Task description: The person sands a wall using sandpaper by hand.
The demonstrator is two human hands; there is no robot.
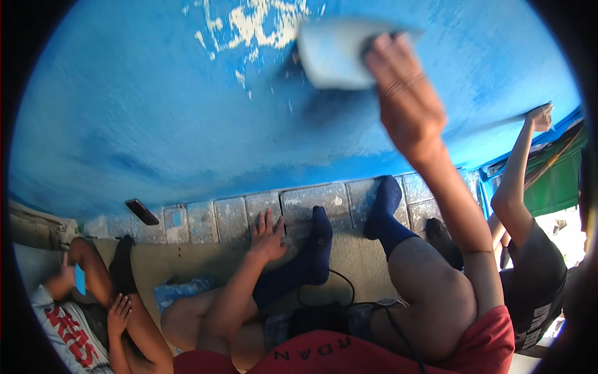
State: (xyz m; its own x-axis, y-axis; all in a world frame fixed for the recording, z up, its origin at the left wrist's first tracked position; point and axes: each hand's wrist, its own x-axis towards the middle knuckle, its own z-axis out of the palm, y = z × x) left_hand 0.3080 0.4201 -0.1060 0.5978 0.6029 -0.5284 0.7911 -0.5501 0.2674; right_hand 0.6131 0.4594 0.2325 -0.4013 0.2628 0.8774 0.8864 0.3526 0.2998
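Observation:
My right hand [408, 103] reaches up to the blue wall [187, 118], its fingers closed on a pale grey-white flat sheet [336, 56]. Motion blurs both, and whether the sheet is paper or a thin scraper I cannot make out. It lies against or very close to the wall, beside a patch of flaked paint [265, 25] where whitish material shows. My left hand [269, 238] rests with spread fingers on the grey tiles [232, 219] at the wall's foot, holding nothing.
A dark phone [142, 212] lies on the tiles at left. The person at left holds a small blue piece [80, 279]; the one at right has a hand [541, 117] at the wall. My socked feet [319, 243] and a black cable [349, 283] are below.

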